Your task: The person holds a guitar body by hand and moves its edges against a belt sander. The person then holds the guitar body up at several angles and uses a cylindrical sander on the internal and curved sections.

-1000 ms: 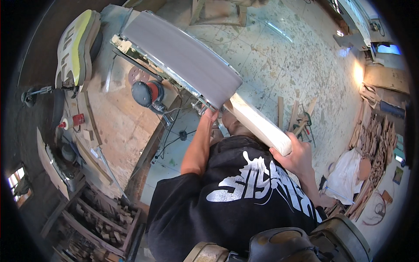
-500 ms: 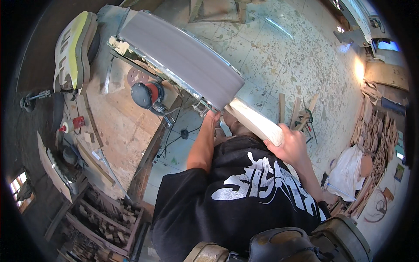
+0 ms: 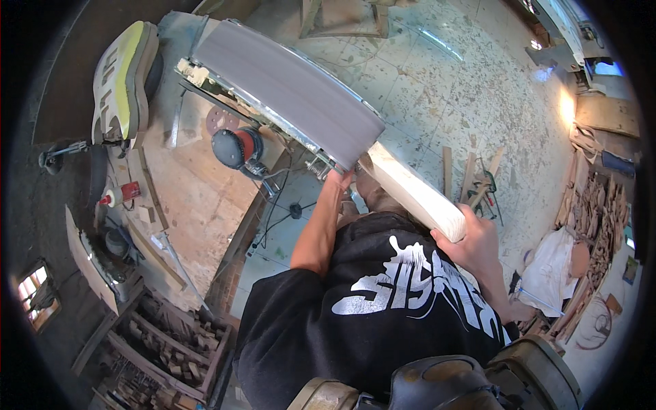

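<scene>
My right hand [image 3: 471, 238] is closed around the near right end of a pale wooden block [image 3: 418, 195], its thumb along the near side. The block slants up and left, and its far end meets the lower right end of a grey belt sander [image 3: 294, 89]; the contact there is hidden. My left hand [image 3: 340, 179] reaches up to the sander's near edge by the block's far end. Its fingers are hidden beneath the machine, so what they touch does not show.
Left of the sander, a workbench [image 3: 205, 232] carries a round orbital sander [image 3: 232, 148], a red-and-white bottle [image 3: 121, 194] and a yellow-and-white curved panel [image 3: 121, 82]. Wood strips [image 3: 469, 174] and a green clamp [image 3: 486, 184] lie right. A crate of offcuts [image 3: 164, 348] stands lower left.
My right hand and the wooden block have shifted right and slightly toward me, and more of the block shows beyond the belt. My left hand stays by the sander's edge. The view has shifted slightly.
</scene>
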`<state>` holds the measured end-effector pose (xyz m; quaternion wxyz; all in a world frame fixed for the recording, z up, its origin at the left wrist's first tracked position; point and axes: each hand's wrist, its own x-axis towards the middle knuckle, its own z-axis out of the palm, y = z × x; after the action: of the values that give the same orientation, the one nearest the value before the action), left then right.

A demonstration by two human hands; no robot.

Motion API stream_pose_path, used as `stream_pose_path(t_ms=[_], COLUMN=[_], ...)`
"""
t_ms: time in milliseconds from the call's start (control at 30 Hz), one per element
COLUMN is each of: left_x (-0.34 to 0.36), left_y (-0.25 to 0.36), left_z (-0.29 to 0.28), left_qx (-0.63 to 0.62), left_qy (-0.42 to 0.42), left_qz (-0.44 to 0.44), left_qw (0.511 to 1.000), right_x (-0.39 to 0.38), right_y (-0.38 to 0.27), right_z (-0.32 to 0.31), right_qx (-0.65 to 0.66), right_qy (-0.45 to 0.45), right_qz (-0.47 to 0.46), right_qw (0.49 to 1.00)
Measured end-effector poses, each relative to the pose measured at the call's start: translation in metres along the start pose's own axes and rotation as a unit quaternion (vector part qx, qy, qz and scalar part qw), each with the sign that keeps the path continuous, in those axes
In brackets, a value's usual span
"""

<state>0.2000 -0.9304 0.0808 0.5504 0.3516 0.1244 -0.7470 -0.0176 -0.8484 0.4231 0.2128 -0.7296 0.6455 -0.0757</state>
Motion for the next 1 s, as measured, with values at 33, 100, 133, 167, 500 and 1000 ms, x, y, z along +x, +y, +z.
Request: stream_pose_path(t_ms=[33,100,133,167,500,1000], left_x=[-0.002,-0.005,-0.007,-0.007,0.007,0.016], left_y=[0.0,0.0,0.0,0.0,-0.012,-0.021], left_z=[0.001,0.003,0.003,0.003,-0.01,-0.021], left_qx=[0.013,0.028,0.038,0.048,-0.001,0.005], left_qy=[-0.019,-0.038,-0.038,-0.038,-0.022,0.033], left_qz=[0.013,0.027,0.026,0.025,0.015,-0.006], left_qw=[1.0,0.999,0.998,0.998,1.0,0.999], right_x=[-0.001,-0.002,-0.003,-0.004,0.002,0.033], right_y=[-0.004,-0.007,-0.008,-0.01,-0.008,0.0], right_z=[-0.005,-0.012,-0.015,-0.017,-0.017,0.011], right_qx=[0.0,-0.003,-0.007,-0.007,-0.022,-0.045], right_qy=[-0.015,-0.012,-0.011,-0.01,-0.006,-0.065], right_qz=[0.02,0.016,0.012,0.012,-0.019,0.007], right_qw=[1.0,1.0,1.0,1.0,1.0,0.997])
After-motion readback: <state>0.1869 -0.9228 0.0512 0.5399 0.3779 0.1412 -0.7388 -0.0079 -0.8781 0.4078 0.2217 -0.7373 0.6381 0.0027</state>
